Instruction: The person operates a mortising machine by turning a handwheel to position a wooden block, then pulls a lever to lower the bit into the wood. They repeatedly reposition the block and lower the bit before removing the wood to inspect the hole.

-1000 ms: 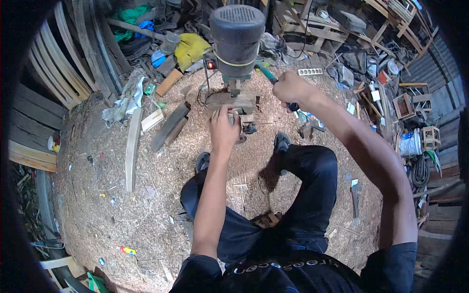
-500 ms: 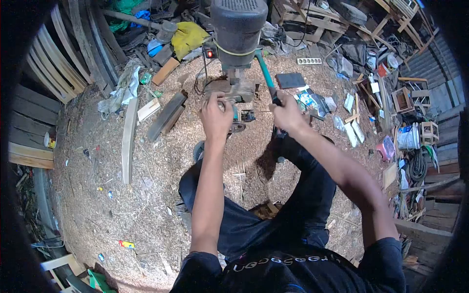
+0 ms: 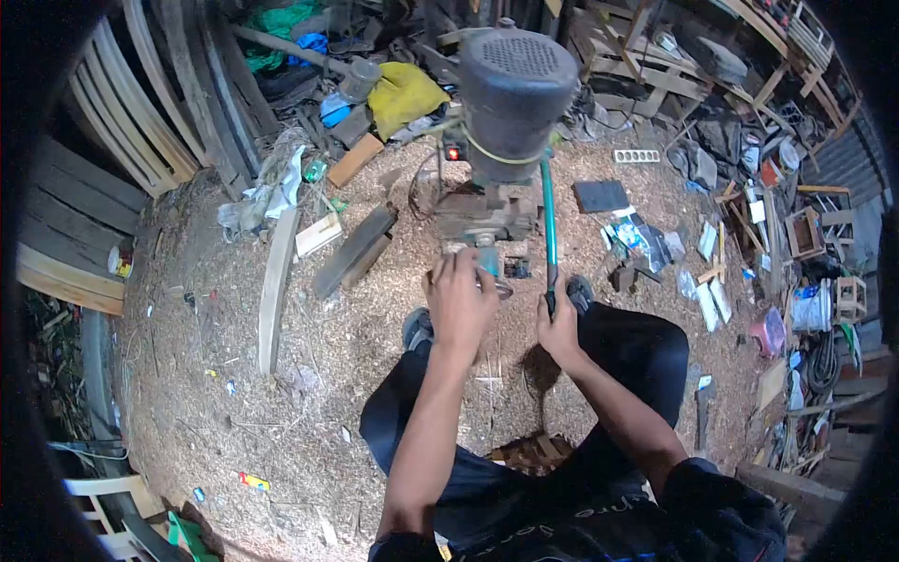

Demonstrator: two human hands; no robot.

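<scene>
A drill-press-like machine stands before me, with a dark motor housing point(image 3: 515, 98) on top. My right hand point(image 3: 559, 330) is wrapped round the black grip of its long green lever point(image 3: 550, 220), which points toward me. Over the small handwheel point(image 3: 502, 291) at the front of the machine's base, my left hand point(image 3: 459, 302) has its fingers curled. The hand hides part of the wheel. Just beyond it, a piece of wood point(image 3: 468, 208) sits under the machine head, partly hidden by the metal parts around it.
Wood shavings cover the ground point(image 3: 309, 421). Left of the machine lie a dark timber point(image 3: 356, 251) and a long pale board point(image 3: 276, 290). To the right are a dark block point(image 3: 600, 196), a hammer-like tool point(image 3: 634, 274) and a white power strip point(image 3: 636, 156).
My right hand has pulled the lever down toward me. My left hand has moved from the wood under the head to the handwheel. The view has shifted somewhat.
</scene>
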